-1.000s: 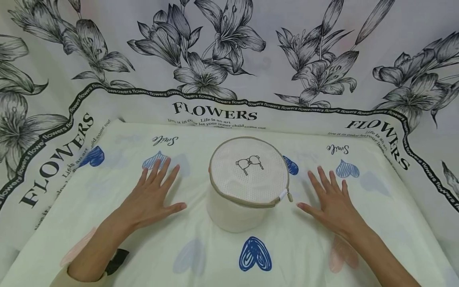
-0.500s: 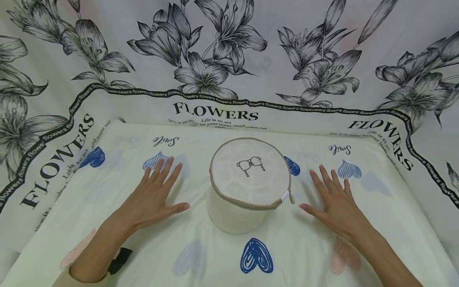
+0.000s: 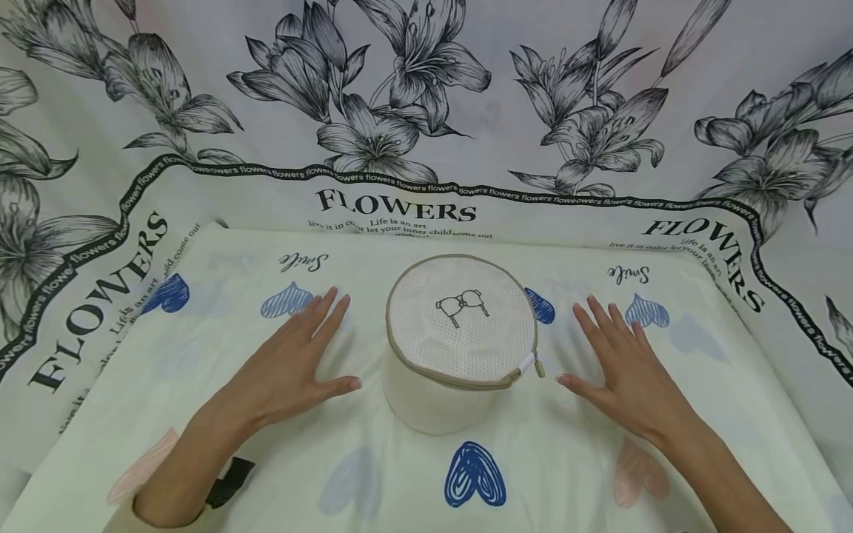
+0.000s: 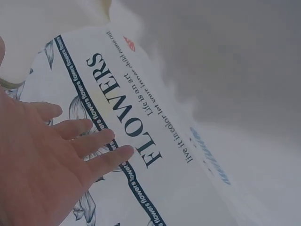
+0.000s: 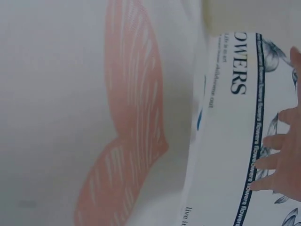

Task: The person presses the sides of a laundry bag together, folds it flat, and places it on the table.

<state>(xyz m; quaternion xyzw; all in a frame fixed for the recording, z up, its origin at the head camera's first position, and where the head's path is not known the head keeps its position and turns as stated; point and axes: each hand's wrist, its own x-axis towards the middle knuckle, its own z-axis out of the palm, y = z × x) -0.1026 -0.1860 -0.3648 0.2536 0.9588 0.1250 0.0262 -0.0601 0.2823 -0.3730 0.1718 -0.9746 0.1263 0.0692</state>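
Note:
A round, zippered laundry bag (image 3: 460,318) stands upright on the cloth in the head view. It has a pale body, a white mesh lid with a dark line drawing, a tan zip rim and a zip pull (image 3: 539,367) at its front right. To its left is my left hand (image 3: 286,363), palm down, fingers straight and thumb pointing at the bag with a gap between. On the other side, my right hand (image 3: 623,370) is spread the same way, thumb near the zip pull but apart. Both hands hold nothing. Straight fingers show in each wrist view too.
A pale cloth with hearts (image 3: 475,474) and "Smile" lettering covers the table. Behind it hangs a white curtain (image 3: 500,111) with black lily drawings and "FLOWERS" print. A black strap (image 3: 229,481) sits by my left wrist.
My left hand has moved right, closer to the bag, and slightly forward. The right hand has shifted a little forward. The bag stays in place.

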